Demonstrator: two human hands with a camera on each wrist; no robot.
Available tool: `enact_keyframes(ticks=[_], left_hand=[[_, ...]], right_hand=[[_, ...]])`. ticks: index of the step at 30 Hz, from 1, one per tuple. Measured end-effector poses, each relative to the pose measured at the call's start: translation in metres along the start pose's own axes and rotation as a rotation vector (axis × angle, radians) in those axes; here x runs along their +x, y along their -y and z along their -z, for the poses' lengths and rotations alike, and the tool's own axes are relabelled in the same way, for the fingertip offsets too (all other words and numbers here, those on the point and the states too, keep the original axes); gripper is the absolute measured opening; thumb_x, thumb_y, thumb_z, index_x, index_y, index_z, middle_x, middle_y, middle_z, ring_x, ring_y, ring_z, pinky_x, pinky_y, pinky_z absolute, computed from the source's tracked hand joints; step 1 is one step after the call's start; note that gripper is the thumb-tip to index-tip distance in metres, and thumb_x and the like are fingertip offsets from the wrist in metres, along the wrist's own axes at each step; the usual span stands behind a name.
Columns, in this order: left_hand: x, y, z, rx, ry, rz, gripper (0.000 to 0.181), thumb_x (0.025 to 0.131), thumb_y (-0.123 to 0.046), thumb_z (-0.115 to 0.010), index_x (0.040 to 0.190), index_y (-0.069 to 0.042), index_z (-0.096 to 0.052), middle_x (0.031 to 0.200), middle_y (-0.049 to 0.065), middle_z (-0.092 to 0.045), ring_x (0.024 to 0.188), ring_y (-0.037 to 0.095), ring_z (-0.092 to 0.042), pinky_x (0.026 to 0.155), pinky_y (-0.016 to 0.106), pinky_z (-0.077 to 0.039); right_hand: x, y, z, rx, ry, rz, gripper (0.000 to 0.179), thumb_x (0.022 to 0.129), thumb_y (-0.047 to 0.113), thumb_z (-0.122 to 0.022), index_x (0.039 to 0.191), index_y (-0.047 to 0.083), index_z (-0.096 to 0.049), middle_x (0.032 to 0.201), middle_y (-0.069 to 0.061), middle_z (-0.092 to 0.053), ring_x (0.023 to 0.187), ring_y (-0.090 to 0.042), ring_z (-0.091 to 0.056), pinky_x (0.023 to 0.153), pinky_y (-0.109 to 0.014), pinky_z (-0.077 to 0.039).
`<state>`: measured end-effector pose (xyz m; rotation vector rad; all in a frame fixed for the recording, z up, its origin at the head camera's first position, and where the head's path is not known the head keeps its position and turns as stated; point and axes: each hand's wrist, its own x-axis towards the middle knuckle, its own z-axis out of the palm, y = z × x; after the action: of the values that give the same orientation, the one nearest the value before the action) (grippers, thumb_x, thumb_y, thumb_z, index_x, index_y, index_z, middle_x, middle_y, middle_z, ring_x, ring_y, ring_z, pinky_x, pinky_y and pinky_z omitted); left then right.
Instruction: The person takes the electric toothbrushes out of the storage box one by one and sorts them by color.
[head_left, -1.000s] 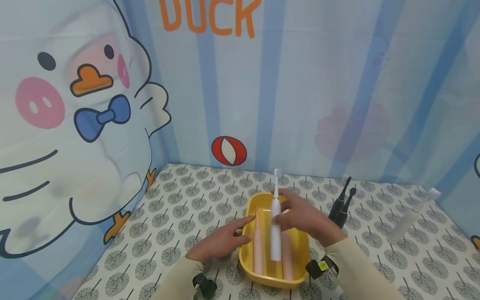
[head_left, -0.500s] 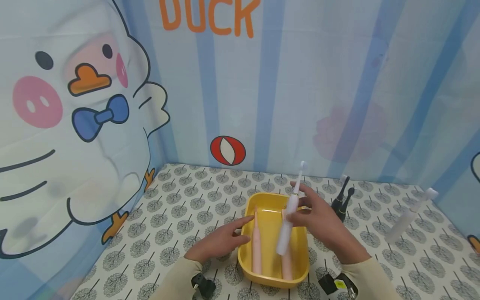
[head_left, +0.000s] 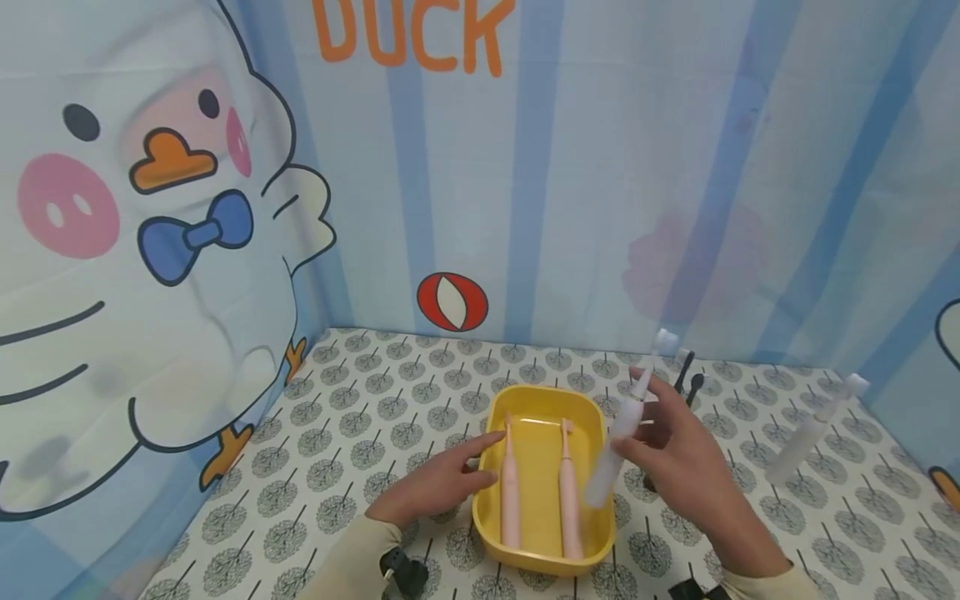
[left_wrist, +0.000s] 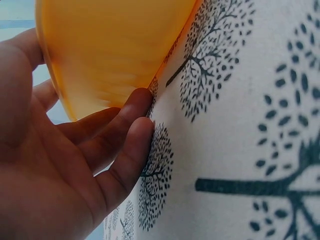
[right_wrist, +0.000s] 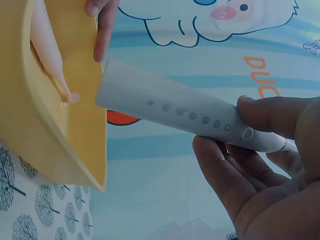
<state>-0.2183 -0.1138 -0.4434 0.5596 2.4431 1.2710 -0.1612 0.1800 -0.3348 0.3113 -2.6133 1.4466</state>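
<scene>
My right hand (head_left: 693,467) pinches a white electric toothbrush (head_left: 606,475) between thumb and fingers. It tilts, brush end up and away, over the right rim of a yellow tray (head_left: 538,564). A row of small symbols and a button show on its handle (right_wrist: 170,105) in the right wrist view. My left hand (head_left: 438,479) holds the tray's left wall, with some fingers over the rim and others against the outside in the left wrist view. Inside the tray lie a pink electric toothbrush (head_left: 511,500) on the left and another pink electric toothbrush (head_left: 570,508) on the right.
Behind my right hand stand two black toothbrushes (head_left: 694,386), mostly hidden. Farther right is a white toothbrush (head_left: 801,446) with a clear cap. A tree-patterned cloth (head_left: 382,400) covers the table, and a printed curtain (head_left: 480,167) hangs behind and at the sides.
My right hand has moved right with the white toothbrush, from over the tray's middle to its right rim, tilting it further. The right pink toothbrush is now uncovered. My left hand has stayed put.
</scene>
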Motion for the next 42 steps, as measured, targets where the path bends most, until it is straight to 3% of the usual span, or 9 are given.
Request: enact_keyframes(ticks=[6, 15, 19, 24, 31, 35, 42], left_hand=[[-0.001, -0.001, -0.001, -0.011, 0.006, 0.002, 0.056, 0.093, -0.041, -0.052, 0.144, -0.038, -0.029, 0.143, -0.005, -0.034, 0.115, 0.018, -0.049, 0.091, 0.038, -0.041], [-0.002, -0.003, 0.000, -0.009, -0.001, -0.015, 0.055, 0.094, -0.039, -0.051, 0.144, -0.036, -0.029, 0.143, -0.002, -0.035, 0.117, 0.021, -0.048, 0.094, 0.040, -0.040], [-0.002, -0.002, 0.000, -0.006, 0.001, -0.008, 0.055, 0.093, -0.040, -0.050, 0.144, -0.037, -0.028, 0.143, -0.003, -0.034, 0.117, 0.020, -0.048, 0.094, 0.041, -0.039], [-0.003, -0.004, 0.000, -0.014, 0.001, -0.009, 0.056, 0.093, -0.040, -0.051, 0.144, -0.036, -0.028, 0.144, -0.003, -0.033, 0.117, 0.020, -0.048, 0.093, 0.040, -0.040], [-0.004, -0.004, 0.000, -0.072, 0.019, -0.008, 0.056, 0.093, -0.039, -0.051, 0.144, -0.038, -0.027, 0.144, -0.005, -0.031, 0.112, 0.018, -0.052, 0.088, 0.037, -0.043], [-0.005, -0.003, 0.000, -0.080, 0.025, -0.019, 0.056, 0.094, -0.039, -0.051, 0.144, -0.037, -0.027, 0.145, -0.004, -0.030, 0.111, 0.018, -0.052, 0.088, 0.037, -0.043], [-0.003, -0.002, 0.000, -0.054, 0.011, -0.023, 0.056, 0.094, -0.040, -0.050, 0.145, -0.035, -0.027, 0.144, -0.002, -0.032, 0.116, 0.021, -0.049, 0.091, 0.040, -0.042]], right_hand=[[-0.010, 0.000, 0.014, -0.100, -0.062, 0.017, 0.080, 0.082, 0.015, -0.070, 0.144, 0.034, -0.025, 0.109, -0.012, -0.057, 0.094, -0.027, -0.061, 0.073, -0.038, -0.052], [-0.023, -0.005, 0.041, -0.154, -0.145, -0.008, 0.083, 0.084, 0.023, -0.070, 0.147, 0.036, -0.017, 0.118, -0.016, -0.054, 0.100, -0.034, -0.058, 0.076, -0.044, -0.051], [-0.029, -0.013, 0.054, -0.168, -0.199, -0.025, 0.084, 0.085, 0.024, -0.068, 0.147, 0.036, -0.013, 0.120, -0.019, -0.052, 0.102, -0.035, -0.057, 0.074, -0.040, -0.051], [-0.031, -0.027, 0.072, -0.179, -0.291, -0.110, 0.085, 0.087, 0.024, -0.066, 0.147, 0.036, -0.007, 0.124, -0.023, -0.049, 0.107, -0.040, -0.052, 0.075, -0.043, -0.050], [-0.031, -0.053, 0.085, -0.237, -0.430, -0.257, 0.085, 0.088, 0.022, -0.063, 0.149, 0.028, -0.005, 0.130, -0.029, -0.043, 0.107, -0.047, -0.049, 0.071, -0.051, -0.049], [-0.030, -0.066, 0.091, -0.259, -0.483, -0.347, 0.084, 0.088, 0.019, -0.063, 0.149, 0.027, -0.005, 0.133, -0.030, -0.039, 0.109, -0.049, -0.047, 0.072, -0.056, -0.047], [-0.029, -0.083, 0.095, -0.324, -0.549, -0.432, 0.079, 0.089, 0.011, -0.059, 0.149, 0.021, -0.008, 0.134, -0.031, -0.037, 0.110, -0.051, -0.045, 0.075, -0.059, -0.045]])
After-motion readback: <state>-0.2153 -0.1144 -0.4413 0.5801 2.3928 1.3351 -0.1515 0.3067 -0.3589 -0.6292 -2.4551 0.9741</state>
